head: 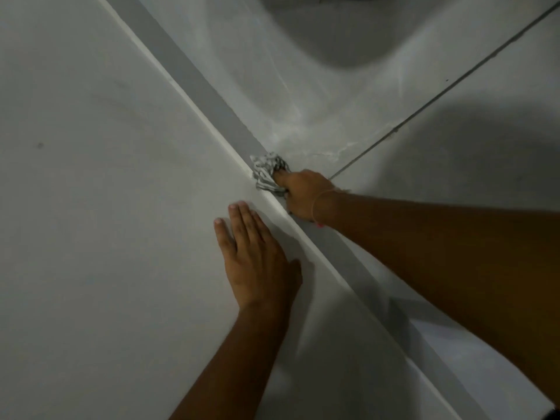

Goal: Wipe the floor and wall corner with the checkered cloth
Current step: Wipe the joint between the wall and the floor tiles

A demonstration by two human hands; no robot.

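Observation:
My right hand (304,194) grips the bunched checkered cloth (266,171), grey and white, and presses it into the seam where the white wall (106,177) meets the grey floor strip (194,74). A thin band circles that wrist. My left hand (257,262) lies flat on the wall, fingers together and extended, holding nothing, just below and left of the cloth. Most of the cloth is hidden inside the right fist.
The floor (333,101) is pale marbled tile, with a dark grout line (439,95) running diagonally up to the right. Large shadows fall across the tiles at the top and at the right. A white skirting edge (188,95) follows the wall base.

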